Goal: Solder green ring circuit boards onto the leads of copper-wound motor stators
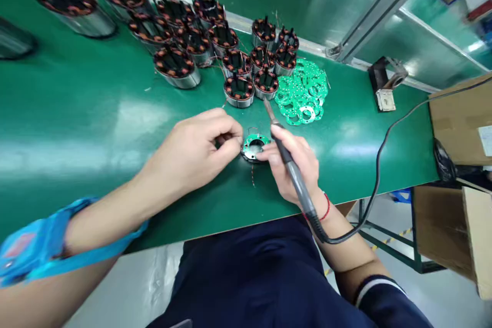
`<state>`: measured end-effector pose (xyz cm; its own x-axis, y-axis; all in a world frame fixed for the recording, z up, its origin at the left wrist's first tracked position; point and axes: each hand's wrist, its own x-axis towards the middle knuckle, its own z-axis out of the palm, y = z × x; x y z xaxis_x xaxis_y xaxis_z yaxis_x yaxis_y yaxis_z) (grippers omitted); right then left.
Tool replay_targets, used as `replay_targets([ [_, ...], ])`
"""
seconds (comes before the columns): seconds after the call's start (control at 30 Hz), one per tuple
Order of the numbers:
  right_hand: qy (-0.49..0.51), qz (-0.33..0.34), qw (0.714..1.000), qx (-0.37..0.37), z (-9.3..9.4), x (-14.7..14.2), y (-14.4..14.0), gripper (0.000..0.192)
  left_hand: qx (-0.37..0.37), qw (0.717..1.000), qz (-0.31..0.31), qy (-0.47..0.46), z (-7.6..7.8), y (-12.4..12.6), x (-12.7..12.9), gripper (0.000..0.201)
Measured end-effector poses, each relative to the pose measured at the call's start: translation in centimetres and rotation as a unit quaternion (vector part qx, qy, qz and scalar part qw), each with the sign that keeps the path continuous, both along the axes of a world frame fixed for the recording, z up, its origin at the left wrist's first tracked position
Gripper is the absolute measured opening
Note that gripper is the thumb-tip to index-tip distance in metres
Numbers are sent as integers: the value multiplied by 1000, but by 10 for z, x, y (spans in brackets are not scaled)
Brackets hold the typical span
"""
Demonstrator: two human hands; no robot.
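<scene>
A motor stator topped with a green ring-shaped circuit board [250,139] sits on the green bench in front of me, with a short twisted wire hanging off its near side. My left hand [207,146] is at its left edge, thumb and forefinger pinched together; what lies between them is too small to make out, perhaps a thin wire. In my right hand [295,164] is a soldering iron [294,171], its tip pointing up and away, above the board. The fingers of that hand also touch the board's right side.
Several copper-wound stators [238,89] stand in rows at the back. Right of them lies a pile of green ring boards [302,89]. A soldering iron stand [384,84] is at the back right. The iron's black cable [378,164] loops to the right, near a cardboard box [461,118].
</scene>
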<state>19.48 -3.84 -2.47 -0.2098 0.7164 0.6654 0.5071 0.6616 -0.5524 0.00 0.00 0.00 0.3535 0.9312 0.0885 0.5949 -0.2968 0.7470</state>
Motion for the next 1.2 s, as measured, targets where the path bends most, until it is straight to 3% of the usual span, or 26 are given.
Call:
replay_targets([
  [0.23, 99, -48, 994, 28, -1, 8, -7, 21, 22, 999, 11, 20, -4, -1, 3, 19],
  [0.43, 104, -25, 993, 48, 7, 4, -5, 19, 46, 998, 10, 35, -4, -2, 3, 17],
  [0.6, 93, -39, 993, 62, 1, 6, -6, 18, 71, 996, 8, 54, -7, -4, 4, 17],
  [0.67, 69, -49, 996, 37, -3, 7, -6, 25, 82, 995, 7, 61, -8, -4, 4, 17],
  [0.77, 4, -45, 997, -58, -8, 7, -3, 46, 100, 992, 7, 72, -9, -5, 5, 18],
  [0.87, -82, 30, 988, -127, -6, 7, 1, 48, 108, 991, 8, 78, -8, -5, 7, 19],
  [0.93, -129, 80, 978, -144, -5, 6, 3, 49, 96, 992, 12, 77, -6, -4, 7, 19],
  [1.0, -143, 86, 975, -147, -5, 7, 4, 53, 55, 996, 18, 66, -6, -4, 7, 18],
  [1.13, -129, 12, 984, -123, -11, 12, 7, 59, -85, 996, 4, 33, -10, -2, 3, 27],
  [1.2, -118, -11, 986, -114, -13, 16, 8, 66, -108, 993, -34, 31, -12, 0, 1, 30],
])
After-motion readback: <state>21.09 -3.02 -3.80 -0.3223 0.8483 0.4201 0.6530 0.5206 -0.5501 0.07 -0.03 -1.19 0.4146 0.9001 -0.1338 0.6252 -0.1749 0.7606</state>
